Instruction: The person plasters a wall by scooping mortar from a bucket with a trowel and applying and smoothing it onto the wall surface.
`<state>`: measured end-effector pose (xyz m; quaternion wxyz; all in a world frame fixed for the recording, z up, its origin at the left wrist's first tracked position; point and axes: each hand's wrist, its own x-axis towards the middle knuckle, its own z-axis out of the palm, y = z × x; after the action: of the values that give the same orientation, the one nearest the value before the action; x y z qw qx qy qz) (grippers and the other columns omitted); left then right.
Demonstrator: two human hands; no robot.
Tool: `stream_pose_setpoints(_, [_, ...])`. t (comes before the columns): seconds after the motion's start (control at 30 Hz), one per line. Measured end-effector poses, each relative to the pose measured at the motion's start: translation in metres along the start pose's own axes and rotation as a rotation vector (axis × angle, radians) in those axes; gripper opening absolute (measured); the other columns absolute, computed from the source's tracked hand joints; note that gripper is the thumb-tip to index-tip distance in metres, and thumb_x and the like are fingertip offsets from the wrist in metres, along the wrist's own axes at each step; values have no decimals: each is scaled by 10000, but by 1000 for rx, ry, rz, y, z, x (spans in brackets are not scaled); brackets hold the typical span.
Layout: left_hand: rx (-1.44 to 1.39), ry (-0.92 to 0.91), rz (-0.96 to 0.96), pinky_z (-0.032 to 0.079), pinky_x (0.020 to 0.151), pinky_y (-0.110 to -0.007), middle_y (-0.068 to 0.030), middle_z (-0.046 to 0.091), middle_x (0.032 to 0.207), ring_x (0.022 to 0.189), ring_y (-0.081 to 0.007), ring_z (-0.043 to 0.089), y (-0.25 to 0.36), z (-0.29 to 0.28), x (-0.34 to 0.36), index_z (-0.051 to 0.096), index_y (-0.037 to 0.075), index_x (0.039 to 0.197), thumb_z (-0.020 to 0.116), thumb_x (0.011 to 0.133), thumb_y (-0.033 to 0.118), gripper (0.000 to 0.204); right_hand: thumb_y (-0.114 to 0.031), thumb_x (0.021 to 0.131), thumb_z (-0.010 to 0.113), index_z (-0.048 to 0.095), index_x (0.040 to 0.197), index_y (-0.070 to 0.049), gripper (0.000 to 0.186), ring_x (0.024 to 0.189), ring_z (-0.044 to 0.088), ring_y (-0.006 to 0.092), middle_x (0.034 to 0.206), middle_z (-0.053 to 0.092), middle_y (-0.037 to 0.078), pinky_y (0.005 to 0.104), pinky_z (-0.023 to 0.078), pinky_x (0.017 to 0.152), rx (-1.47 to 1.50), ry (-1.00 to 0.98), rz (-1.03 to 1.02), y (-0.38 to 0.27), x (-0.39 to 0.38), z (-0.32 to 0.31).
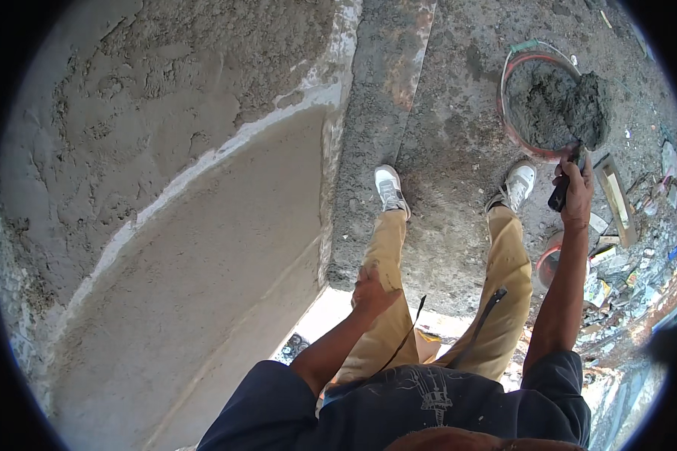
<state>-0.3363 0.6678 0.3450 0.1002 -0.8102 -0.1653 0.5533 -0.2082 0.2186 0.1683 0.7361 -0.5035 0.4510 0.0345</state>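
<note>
My right hand [573, 188] grips the black handle [558, 194] of a trowel, whose blade is lost under grey wet mortar [590, 113] at the right side of a red bucket [519, 135]. The bucket is full of mortar and has a wire handle. My left hand [372, 292] is against my left trouser leg [387, 248], its fingers curled; whether anything is inside them is hidden.
A plastered wall [203, 248] with a pale band fills the left. My shoes stand on rough, mortar-stained ground [451, 113] beside a long board [395, 75]. A smaller red bucket [549, 259], a wooden piece [617, 203] and scattered rubble [609, 289] lie at the right.
</note>
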Motion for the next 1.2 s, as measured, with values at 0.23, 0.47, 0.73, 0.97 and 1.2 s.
stream_pose_setpoints(0.23, [33, -26, -71, 549, 956, -488, -137, 477, 1466, 1251, -351, 569, -50, 1, 62, 439, 149, 1516, 771, 781, 553, 902, -163, 978, 680, 550, 1369, -59, 426, 680, 584, 76, 873, 649, 20, 219, 447, 595, -88, 290, -180, 30, -105, 157])
stream_pose_setpoints(0.47, [-112, -119, -144, 533, 927, -382, -50, 562, 1338, 1215, -230, 586, -78, -23, 75, 527, 115, 1402, 698, 906, 505, 654, -136, 865, 699, 549, 1183, -69, 358, 830, 712, 434, 871, 702, 234, 477, 540, 719, -170, -27, -126, 49, -180, 547])
stream_pose_setpoints(0.73, [-502, -197, 1, 541, 918, -415, -110, 581, 1361, 1128, -291, 651, -111, -20, 85, 463, 155, 1485, 608, 941, 591, 712, -221, 905, 747, 548, 1218, -39, 413, 838, 710, 321, 913, 696, 212, 426, 557, 762, -311, -120, -190, 84, -222, 506])
stream_pose_setpoints(0.97, [-174, 28, 100, 560, 919, -490, -134, 557, 1404, 1128, -344, 661, -130, 2, 96, 527, 129, 1444, 703, 822, 519, 755, -269, 908, 715, 588, 1197, -32, 395, 881, 704, 353, 941, 699, 230, 414, 545, 823, -646, -27, -62, 219, -174, 450])
stream_pose_setpoints(1.2, [-173, 33, 96, 568, 900, -483, -146, 571, 1315, 1133, -352, 645, -133, 11, 99, 546, 96, 1407, 696, 828, 508, 726, -204, 955, 647, 504, 1140, -13, 302, 660, 635, 194, 780, 637, 106, 351, 523, 591, -418, -117, -334, 167, -103, 558])
